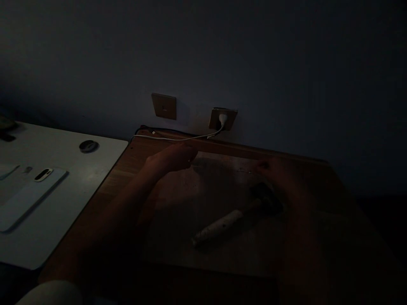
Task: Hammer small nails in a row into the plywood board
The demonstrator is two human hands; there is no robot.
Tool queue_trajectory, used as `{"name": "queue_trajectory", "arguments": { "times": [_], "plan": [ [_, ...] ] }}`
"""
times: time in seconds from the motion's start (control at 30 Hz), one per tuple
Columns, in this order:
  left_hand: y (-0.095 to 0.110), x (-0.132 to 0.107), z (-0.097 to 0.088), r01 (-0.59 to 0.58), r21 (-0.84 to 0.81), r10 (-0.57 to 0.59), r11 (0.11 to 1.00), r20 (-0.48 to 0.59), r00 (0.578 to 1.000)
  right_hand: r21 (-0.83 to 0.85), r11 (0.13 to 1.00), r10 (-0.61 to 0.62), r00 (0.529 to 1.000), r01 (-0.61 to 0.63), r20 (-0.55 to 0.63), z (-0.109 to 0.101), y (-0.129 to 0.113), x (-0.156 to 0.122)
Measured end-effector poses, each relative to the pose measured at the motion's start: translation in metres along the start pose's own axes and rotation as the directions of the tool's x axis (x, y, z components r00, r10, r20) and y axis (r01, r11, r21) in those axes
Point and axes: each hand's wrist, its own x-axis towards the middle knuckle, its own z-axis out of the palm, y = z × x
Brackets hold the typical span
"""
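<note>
The scene is very dark. My left hand [173, 157] reaches forward over a pale board [222, 250] on the wooden table [121, 173], its fingers drawn together as in a pinch; what they hold is too dim to make out. My right hand [280, 173] hovers at the board's far right, above the dark head of a hammer [229, 220] with a light handle lying on the board. The right fingers are lost in the dark.
A white desk [57, 220] stands to the left with a phone [30, 195] and a round dark object [89, 146]. On the wall are a switch plate [164, 106] and a socket [222, 119] with a white plug and cable running left.
</note>
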Motion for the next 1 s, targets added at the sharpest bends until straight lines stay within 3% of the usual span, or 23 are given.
{"name": "queue_trajectory", "arguments": {
  "times": [0.27,0.47,0.6,0.73,1.0],
  "plan": [
    [0.005,0.005,0.003,0.017,0.023,-0.017,1.0,0.013,1.0,-0.059,0.997,-0.051,0.99,0.059,0.131,0.008,-0.011,0.004],
    [0.0,0.009,0.011,0.015,0.078,-0.012,0.997,-0.045,0.999,-0.072,0.995,-0.065,0.994,0.071,0.093,0.015,-0.005,0.007],
    [-0.006,0.012,0.016,-0.002,0.127,0.008,0.992,-0.051,0.999,0.026,0.993,-0.115,0.993,0.114,0.029,0.012,-0.004,0.005],
    [-0.008,0.011,0.013,0.005,0.064,0.0,0.998,-0.08,0.997,0.132,0.978,-0.167,0.986,0.163,0.025,0.01,-0.01,0.003],
    [0.001,0.008,0.003,-0.054,-0.081,0.037,0.995,-0.202,0.979,0.126,0.975,-0.186,0.982,0.182,0.024,0.015,-0.02,0.007]
  ]
}}
